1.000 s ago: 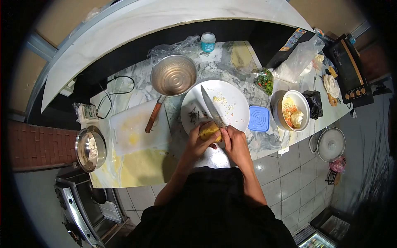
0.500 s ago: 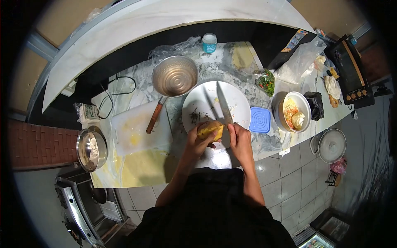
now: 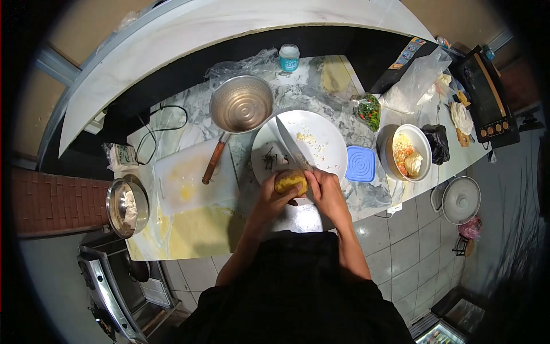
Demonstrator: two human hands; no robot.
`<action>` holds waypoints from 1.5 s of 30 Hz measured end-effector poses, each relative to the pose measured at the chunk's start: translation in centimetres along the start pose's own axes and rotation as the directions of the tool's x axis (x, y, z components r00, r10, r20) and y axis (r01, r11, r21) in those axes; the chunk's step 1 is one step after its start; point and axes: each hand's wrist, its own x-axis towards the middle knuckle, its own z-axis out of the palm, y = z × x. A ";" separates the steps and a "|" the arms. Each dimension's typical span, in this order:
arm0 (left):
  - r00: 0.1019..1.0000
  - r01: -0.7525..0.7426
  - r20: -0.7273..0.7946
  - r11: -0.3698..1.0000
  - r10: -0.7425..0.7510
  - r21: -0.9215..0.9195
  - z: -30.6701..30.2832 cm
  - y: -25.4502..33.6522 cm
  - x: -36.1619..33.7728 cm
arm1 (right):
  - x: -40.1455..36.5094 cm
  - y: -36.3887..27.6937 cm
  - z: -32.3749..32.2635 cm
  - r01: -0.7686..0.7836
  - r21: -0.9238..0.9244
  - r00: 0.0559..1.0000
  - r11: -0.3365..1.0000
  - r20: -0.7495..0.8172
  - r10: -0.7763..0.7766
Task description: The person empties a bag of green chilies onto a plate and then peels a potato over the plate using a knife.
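Knife [image 3: 293, 145], long axis slanting, tip forward-left

Over 1 plate [image 3: 332, 137], the left hand [image 3: 268, 196] holds yellow food [image 3: 287, 180], the right hand [image 3: 328, 192] a knife [image 3: 291, 141].

Knife [image 3: 292, 144] metal — plate [image 3: 334, 137] smooth — saucepan [image 3: 240, 104] dimpled metal w/ wood hndl [image 3: 214, 163].

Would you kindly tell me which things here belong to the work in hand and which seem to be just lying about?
In use:
left hand, holding the potato-like piece
right hand, holding the knife
white plate, beneath the blade

Apparently just lying about:
saucepan
teal jar
blue square lid
black bag
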 end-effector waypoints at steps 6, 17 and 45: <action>0.998 -0.062 0.030 0.991 0.059 0.116 -0.5 -0.7 0.4 | -0.4 -0.6 0.0 0.016 0.015 1.000 1.000 0.017 -0.016; 1.000 -0.005 -0.004 1.000 0.005 0.013 -0.4 -0.4 0.3 | -0.3 0.2 0.4 0.004 -0.012 1.000 1.000 -0.016 -0.004; 1.000 -0.010 0.000 0.999 0.010 -0.039 0.7 2.1 -0.6 | -0.8 -0.4 -0.4 0.021 0.011 0.994 1.000 -0.110 -0.020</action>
